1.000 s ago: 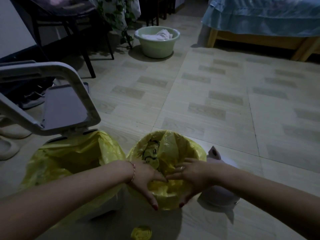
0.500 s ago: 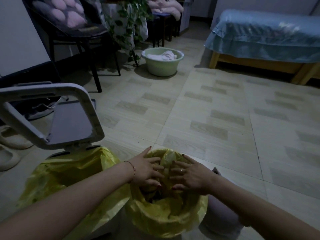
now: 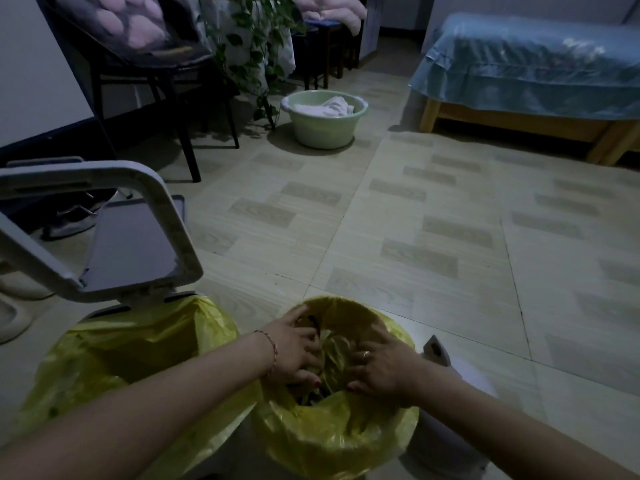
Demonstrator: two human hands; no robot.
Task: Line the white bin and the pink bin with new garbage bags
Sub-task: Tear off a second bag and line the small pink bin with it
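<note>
Two bins stand on the floor in front of me. The white bin (image 3: 114, 311) on the left has its lid (image 3: 114, 233) tilted up and a yellow bag (image 3: 138, 351) draped over its rim. The smaller pink bin (image 3: 457, 386) on the right is mostly covered by a second yellow bag (image 3: 332, 434) folded over its edge. My left hand (image 3: 294, 348) and my right hand (image 3: 381, 362) press, fingers spread, down into this bag's mouth, side by side. The bin's inside is dark and mostly hidden.
A pale green basin (image 3: 323, 119) with white cloth sits on the tiled floor ahead. A dark chair (image 3: 145, 64) and a trailing plant (image 3: 256, 46) stand at the back left. A bed with a blue cover (image 3: 533, 64) fills the back right. Slippers (image 3: 14, 306) lie at far left.
Both hands went from the near rim of the right bag down into its mouth, spreading apart. The view has tilted up, showing more of the room.
</note>
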